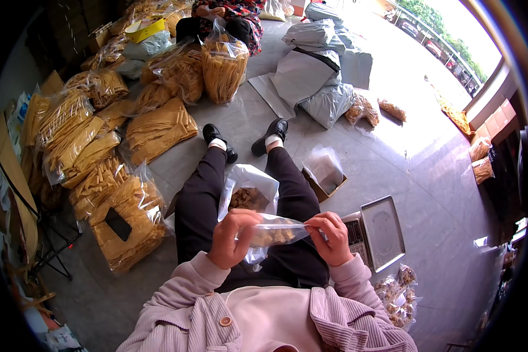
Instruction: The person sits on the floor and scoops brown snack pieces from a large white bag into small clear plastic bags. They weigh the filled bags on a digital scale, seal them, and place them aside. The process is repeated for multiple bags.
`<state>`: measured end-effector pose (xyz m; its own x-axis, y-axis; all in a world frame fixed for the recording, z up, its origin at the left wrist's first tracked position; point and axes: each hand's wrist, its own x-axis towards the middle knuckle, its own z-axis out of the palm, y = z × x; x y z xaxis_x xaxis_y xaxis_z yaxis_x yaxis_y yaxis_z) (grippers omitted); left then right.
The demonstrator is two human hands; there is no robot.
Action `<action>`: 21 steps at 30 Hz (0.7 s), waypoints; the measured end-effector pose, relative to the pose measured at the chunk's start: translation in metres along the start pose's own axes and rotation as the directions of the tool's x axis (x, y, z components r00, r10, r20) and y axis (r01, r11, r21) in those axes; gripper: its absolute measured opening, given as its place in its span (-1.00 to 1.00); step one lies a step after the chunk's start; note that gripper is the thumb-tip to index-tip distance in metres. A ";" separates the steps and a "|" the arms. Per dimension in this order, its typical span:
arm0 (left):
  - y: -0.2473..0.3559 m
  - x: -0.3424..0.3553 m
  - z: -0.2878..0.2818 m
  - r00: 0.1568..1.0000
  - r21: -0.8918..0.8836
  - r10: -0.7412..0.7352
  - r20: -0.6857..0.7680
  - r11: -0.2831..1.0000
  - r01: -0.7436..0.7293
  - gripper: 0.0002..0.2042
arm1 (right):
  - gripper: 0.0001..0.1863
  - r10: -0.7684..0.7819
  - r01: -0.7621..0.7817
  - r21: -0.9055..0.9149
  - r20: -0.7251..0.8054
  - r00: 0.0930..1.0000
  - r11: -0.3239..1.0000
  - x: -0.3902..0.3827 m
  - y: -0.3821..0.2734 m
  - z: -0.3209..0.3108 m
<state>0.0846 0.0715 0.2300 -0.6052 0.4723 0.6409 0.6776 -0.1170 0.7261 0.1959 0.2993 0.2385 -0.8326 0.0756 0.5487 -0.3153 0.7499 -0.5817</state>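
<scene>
Between my two hands a small clear plastic bag (276,233) is stretched by its top edge, with light brown pieces in its lower part. My left hand (232,237) grips one end of the bag's edge, fingers curled round it. At the other end my right hand (330,236) pinches the corner between thumb and fingers. Behind it, between my legs, stands a larger open white bag (258,176) with brown chunks (247,199) inside; its lower part is partly hidden by the small bag and my left hand.
To my right lie a scale with a metal tray (383,232), an open box of clear bags (324,170) and several filled bags (399,296). Big bags of yellow strips (129,223) crowd the left, a black phone (118,224) on one. Grey sacks (311,76) and another person (234,17) are ahead.
</scene>
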 end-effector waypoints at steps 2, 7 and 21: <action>0.002 0.001 -0.003 1.000 -0.038 0.009 -0.021 0.999 -0.010 -0.97 | -0.86 0.021 -0.021 -0.014 -0.023 1.000 1.000 -0.002 0.004 -0.002; 0.004 0.000 -0.009 0.999 -0.072 0.020 -0.050 0.997 -0.023 -0.95 | -0.86 0.065 -0.068 -0.044 -0.061 0.996 0.997 -0.005 0.008 -0.008; 0.015 -0.002 -0.008 0.948 -0.182 -0.186 -0.257 0.973 0.142 -0.90 | -0.73 0.364 -0.358 0.439 0.075 0.928 0.824 -0.027 0.038 0.002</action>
<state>0.0927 0.0618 0.2412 -0.8075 0.2448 0.5366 0.4974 -0.2063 0.8426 0.2059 0.3240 0.2004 -0.9219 0.2937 0.2526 -0.1613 0.3017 -0.9396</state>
